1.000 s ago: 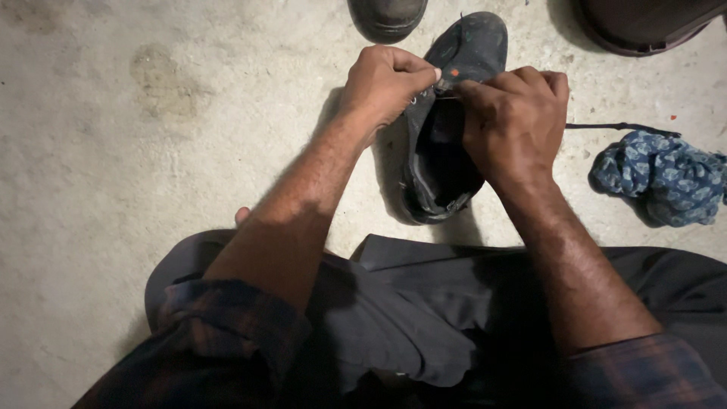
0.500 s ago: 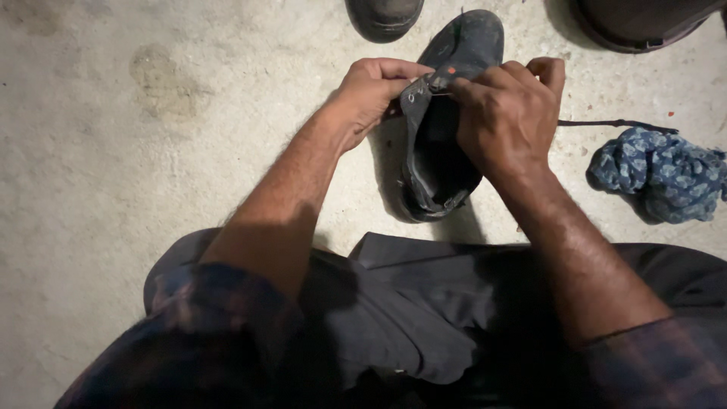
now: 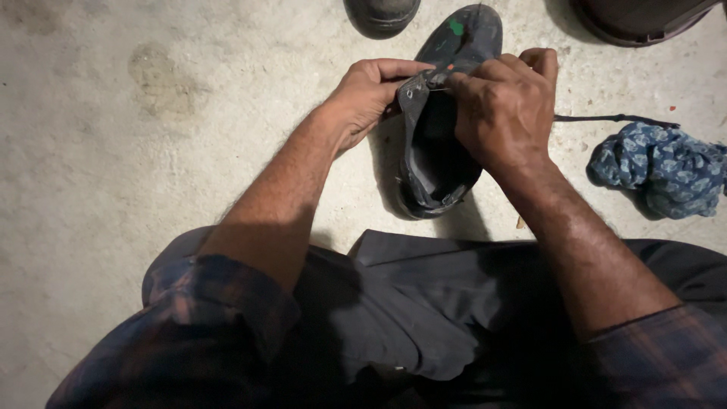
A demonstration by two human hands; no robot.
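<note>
On the concrete floor I see the dark shoe lying at twelve o'clock from the lap, toe pointing away. My left hand pinches the shoe's eyelet flap from nine o'clock, and my right hand, from three o'clock, is closed on the top edge. I judge both grips should stay tight so the flap stays taut; a black lace and blue patterned cloth lie at three o'clock.

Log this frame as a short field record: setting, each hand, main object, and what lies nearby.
setting: person seated over a pale concrete floor, seen from above
left hand: grips the left edge of the shoe's opening
right hand: pinches the upper at the same opening, fingers curled over it
shoe: dark, worn, toe pointing away, green and red paint spots on the toe
dark lace: lies on the floor to the right
blue patterned cloth: crumpled at right
second shoe: top edge, partly out of frame
</note>
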